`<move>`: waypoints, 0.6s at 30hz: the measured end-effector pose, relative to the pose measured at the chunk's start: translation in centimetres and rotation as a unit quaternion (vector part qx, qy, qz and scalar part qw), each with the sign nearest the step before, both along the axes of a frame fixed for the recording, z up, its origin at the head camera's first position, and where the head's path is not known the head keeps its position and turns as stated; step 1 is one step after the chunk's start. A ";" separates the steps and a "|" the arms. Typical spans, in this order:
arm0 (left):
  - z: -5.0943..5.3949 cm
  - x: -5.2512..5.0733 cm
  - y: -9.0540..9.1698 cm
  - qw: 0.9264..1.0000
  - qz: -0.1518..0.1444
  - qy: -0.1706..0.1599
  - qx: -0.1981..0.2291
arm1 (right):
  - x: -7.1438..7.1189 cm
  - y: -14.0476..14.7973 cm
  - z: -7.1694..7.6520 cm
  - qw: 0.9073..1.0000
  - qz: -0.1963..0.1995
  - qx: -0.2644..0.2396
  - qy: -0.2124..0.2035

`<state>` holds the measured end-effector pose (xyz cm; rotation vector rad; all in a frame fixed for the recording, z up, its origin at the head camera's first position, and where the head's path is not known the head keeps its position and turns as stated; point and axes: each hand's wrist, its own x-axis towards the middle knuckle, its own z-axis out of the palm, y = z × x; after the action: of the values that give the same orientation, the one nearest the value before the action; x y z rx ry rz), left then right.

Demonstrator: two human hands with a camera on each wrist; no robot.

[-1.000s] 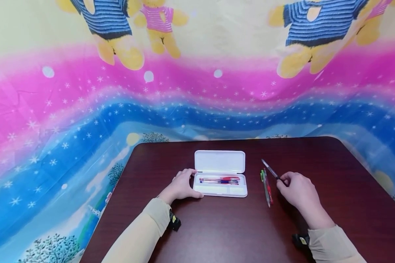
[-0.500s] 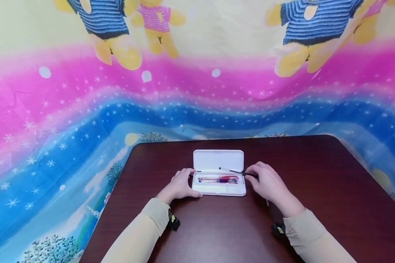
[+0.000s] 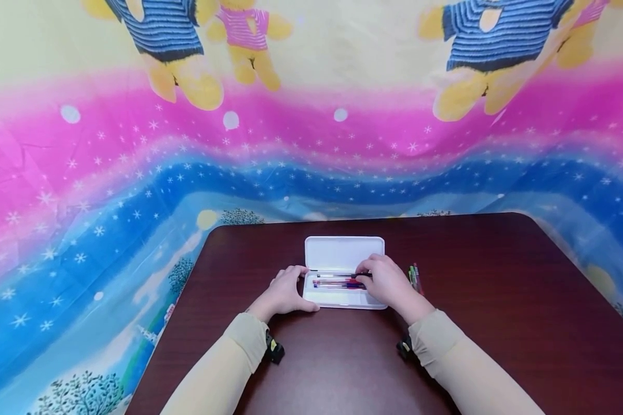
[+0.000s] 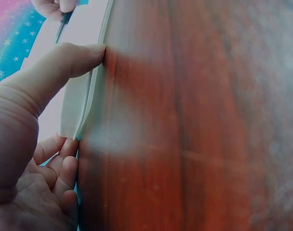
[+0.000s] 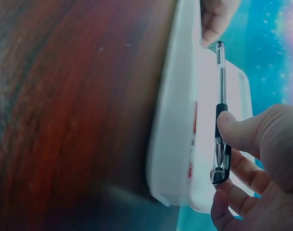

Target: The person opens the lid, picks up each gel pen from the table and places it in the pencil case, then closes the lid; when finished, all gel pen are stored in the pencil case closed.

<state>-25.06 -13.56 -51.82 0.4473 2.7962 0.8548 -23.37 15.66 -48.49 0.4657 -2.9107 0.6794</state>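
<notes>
A white pencil case (image 3: 319,298) lies on the table with its lid raised, and red and blue pens (image 3: 337,283) lie inside. My left hand (image 3: 285,293) grips the case's left end, thumb at the front edge and fingers round the side. Over the case's tray, my right hand (image 3: 391,283) pinches a black gel pen (image 5: 221,125) between thumb and fingers. The pen's clear barrel points left, along the back of the tray. In the left wrist view the thumb (image 4: 74,60) presses on the case's rim.
To the right of the case, green and red pens (image 3: 415,275) lie on the dark wood table (image 3: 498,288), partly hidden behind my right wrist. A printed cloth (image 3: 311,144) with bears hangs behind the table.
My right hand has carried the black gel pen leftward from the table's right side to the case and lowered it over the tray. The left hand keeps its hold on the case.
</notes>
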 end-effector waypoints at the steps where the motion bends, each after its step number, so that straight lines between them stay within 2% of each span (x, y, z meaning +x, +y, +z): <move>1: 0.0 0.0 0.0 1.000 -0.001 0.000 -0.002 | -0.1 -0.1 -0.2 1.000 0.000 0.002 0.000; 9: -0.2 -0.2 0.0 1.000 0.001 -0.002 -0.009 | -1.0 -0.7 -1.1 1.000 -0.006 0.010 0.015; 18: -0.2 -0.1 -0.1 1.000 0.002 -0.004 -0.005 | -0.9 -1.4 -1.3 1.000 -0.009 0.025 0.012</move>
<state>-25.15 -13.62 -52.04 0.4368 2.7942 0.8423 -24.27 14.31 -49.81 0.4491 -2.9123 0.5949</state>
